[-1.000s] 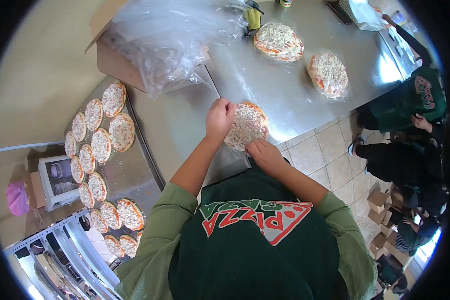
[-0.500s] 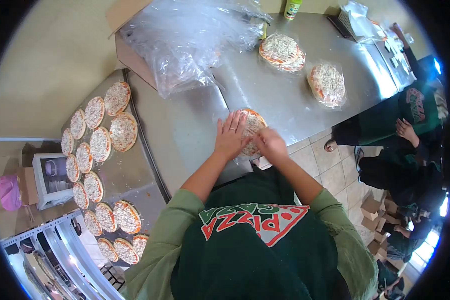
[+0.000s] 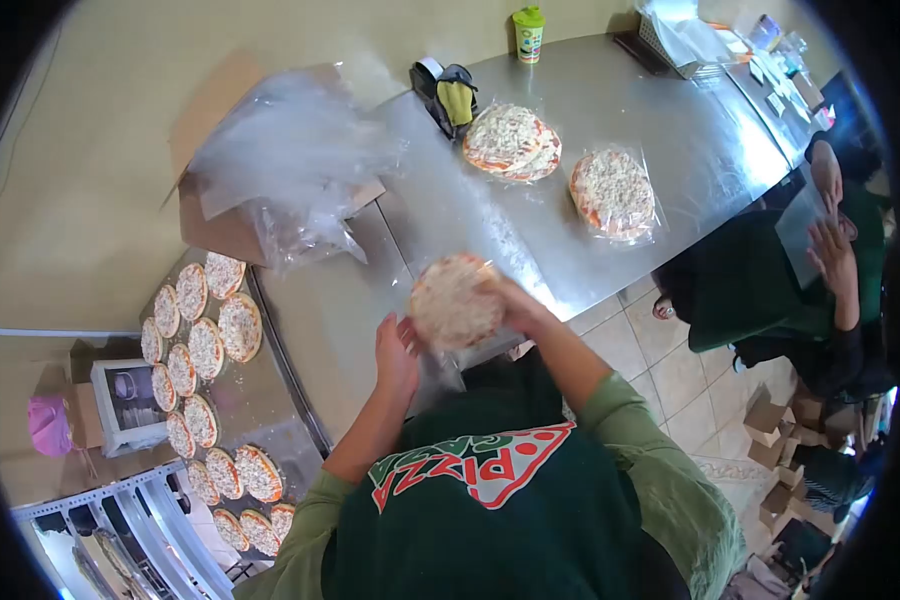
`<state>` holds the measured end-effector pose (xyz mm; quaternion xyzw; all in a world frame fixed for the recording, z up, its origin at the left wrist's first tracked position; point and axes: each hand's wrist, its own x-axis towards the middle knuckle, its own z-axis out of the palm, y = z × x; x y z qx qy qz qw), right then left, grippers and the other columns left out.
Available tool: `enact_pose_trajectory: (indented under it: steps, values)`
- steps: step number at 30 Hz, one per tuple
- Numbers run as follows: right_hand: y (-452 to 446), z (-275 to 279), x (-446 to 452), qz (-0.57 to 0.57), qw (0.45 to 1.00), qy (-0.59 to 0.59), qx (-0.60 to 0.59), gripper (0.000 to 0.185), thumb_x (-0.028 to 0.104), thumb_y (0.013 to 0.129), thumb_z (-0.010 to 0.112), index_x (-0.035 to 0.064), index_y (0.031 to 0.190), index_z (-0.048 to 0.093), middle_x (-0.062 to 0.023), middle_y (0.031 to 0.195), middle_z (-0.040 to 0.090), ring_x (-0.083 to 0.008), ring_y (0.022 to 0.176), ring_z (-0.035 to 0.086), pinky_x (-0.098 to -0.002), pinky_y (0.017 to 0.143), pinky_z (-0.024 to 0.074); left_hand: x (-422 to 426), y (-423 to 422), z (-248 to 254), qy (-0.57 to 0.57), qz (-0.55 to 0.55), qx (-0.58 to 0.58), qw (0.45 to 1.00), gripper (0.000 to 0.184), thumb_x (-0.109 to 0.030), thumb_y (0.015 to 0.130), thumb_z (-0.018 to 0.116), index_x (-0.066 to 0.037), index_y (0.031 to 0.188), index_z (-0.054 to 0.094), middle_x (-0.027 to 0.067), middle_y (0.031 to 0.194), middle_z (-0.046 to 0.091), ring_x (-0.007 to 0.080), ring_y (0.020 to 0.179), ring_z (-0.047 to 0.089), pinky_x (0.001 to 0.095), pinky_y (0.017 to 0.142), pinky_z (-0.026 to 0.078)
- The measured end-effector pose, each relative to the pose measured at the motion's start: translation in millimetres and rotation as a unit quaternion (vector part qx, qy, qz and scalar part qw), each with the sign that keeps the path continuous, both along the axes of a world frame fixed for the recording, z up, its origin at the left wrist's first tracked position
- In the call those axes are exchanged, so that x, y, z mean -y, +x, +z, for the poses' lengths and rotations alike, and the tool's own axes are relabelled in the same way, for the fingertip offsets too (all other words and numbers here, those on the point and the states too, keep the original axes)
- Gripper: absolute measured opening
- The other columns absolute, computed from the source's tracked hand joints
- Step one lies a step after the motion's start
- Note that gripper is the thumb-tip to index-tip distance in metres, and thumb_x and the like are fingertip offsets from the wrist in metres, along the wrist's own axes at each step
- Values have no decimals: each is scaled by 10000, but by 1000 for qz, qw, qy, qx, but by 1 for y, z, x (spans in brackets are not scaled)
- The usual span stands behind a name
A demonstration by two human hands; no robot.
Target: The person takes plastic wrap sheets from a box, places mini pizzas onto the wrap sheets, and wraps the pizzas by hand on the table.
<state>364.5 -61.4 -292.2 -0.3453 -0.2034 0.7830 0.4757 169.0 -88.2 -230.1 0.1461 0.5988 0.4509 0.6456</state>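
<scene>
A cheese-topped pizza [image 3: 456, 302], blurred by motion, is raised off the steel table in front of my body. My right hand [image 3: 515, 305] grips its right edge. At its lower left is my left hand [image 3: 398, 352], fingers apart, close beside the edge; clear plastic hangs below the pizza near it. Farther back on the table lie two overlapping wrapped pizzas [image 3: 510, 142] and, to their right, another wrapped pizza [image 3: 613, 193].
A cardboard box [image 3: 210, 225] full of clear plastic bags [image 3: 290, 160] stands at the back left. Several unwrapped pizzas [image 3: 205, 347] cover the left table. A green-lidded cup [image 3: 529, 35] and a black-and-yellow pouch [image 3: 454, 98] sit behind. A co-worker [image 3: 770, 270] is at right.
The pizza has been lifted from the table and shifted left, with my right hand now on its edge. My left hand has come off its top to the lower left. The view has shifted.
</scene>
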Motion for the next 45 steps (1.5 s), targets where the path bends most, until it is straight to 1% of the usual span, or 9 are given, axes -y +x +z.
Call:
enact_pose_trajectory:
  steps: [5, 11, 14, 19, 22, 25, 34, 41, 45]
  values:
    - [200, 44, -54, -95, 986, 33, 135, 401, 229, 819, 554, -31, 1123, 523, -120, 1042, 604, -217, 932, 594, -361, 824, 489, -32, 36, 28, 273, -113, -136, 946, 446, -228, 846, 576, -65, 1220, 396, 82, 1180, 447, 176, 1014, 439, 315, 853, 361]
    - [320, 41, -100, -93, 922, -13, 375, 370, 202, 839, 557, 2, 1144, 501, -116, 1001, 608, -204, 887, 598, -316, 782, 480, -50, 12, 43, 304, 100, -335, 886, 603, -256, 768, 683, -30, 1212, 345, 92, 1145, 398, 205, 1072, 371, 339, 910, 317]
    - [307, 46, -109, -255, 596, 144, 747, 328, 148, 858, 528, 11, 1154, 486, -109, 998, 596, -185, 874, 576, -292, 776, 458, -63, -10, 60, 341, 138, -458, 809, 642, -296, 745, 706, -13, 1187, 337, 117, 1140, 378, 231, 1089, 348, 369, 913, 308]
    - [109, 142, -80, -222, 666, 315, 639, 253, 46, 855, 504, 36, 1107, 521, -87, 973, 582, -160, 874, 559, -278, 777, 449, -95, -36, 81, 424, -11, -641, 640, 708, -348, 723, 717, 25, 1182, 327, 167, 1111, 414, 244, 1017, 420, 400, 845, 368]
    - [1, 159, -54, -119, 727, 413, 535, 168, -2, 819, 542, 38, 975, 588, -62, 839, 598, -121, 740, 573, -248, 685, 465, -114, -55, 89, 429, 150, -72, 888, 643, -323, 751, 690, 38, 1170, 363, 153, 959, 519, 228, 840, 521, 354, 745, 430]
    - [-80, 174, -31, 7, 757, 488, 434, 190, -25, 804, 536, 46, 972, 589, -79, 825, 598, -164, 722, 608, -262, 662, 484, -154, -78, 74, 282, 50, -342, 895, 400, -239, 814, 614, 27, 1071, 462, 90, 761, 551, 187, 673, 540, 305, 635, 447]
    - [-173, 172, -137, -1, 773, 443, 453, 409, 283, 911, 431, 27, 1230, 437, -204, 1190, 510, -360, 1105, 479, -368, 944, 361, -96, -110, 83, 337, 161, -50, 926, 102, -116, 865, 499, -31, 899, 543, 46, 774, 563, 139, 712, 542, 284, 680, 468]
    - [-215, 158, -186, 152, 495, 424, 743, 574, 306, 875, 435, 153, 1388, 226, -195, 1335, 370, -367, 1205, 390, -412, 1010, 306, -64, -138, 105, 421, 220, 37, 879, 133, -82, 888, 420, -12, 810, 501, 133, 842, 600, 208, 830, 604, 351, 717, 511]
    - [-223, 138, -208, 167, 500, 424, 736, 626, 282, 859, 444, 235, 1409, 149, -153, 1357, 358, -342, 1251, 340, -446, 1037, 263, -43, -145, 137, 454, 272, -36, 848, 168, -101, 897, 409, -2, 785, 485, 153, 775, 593, 231, 730, 611, 394, 684, 520]
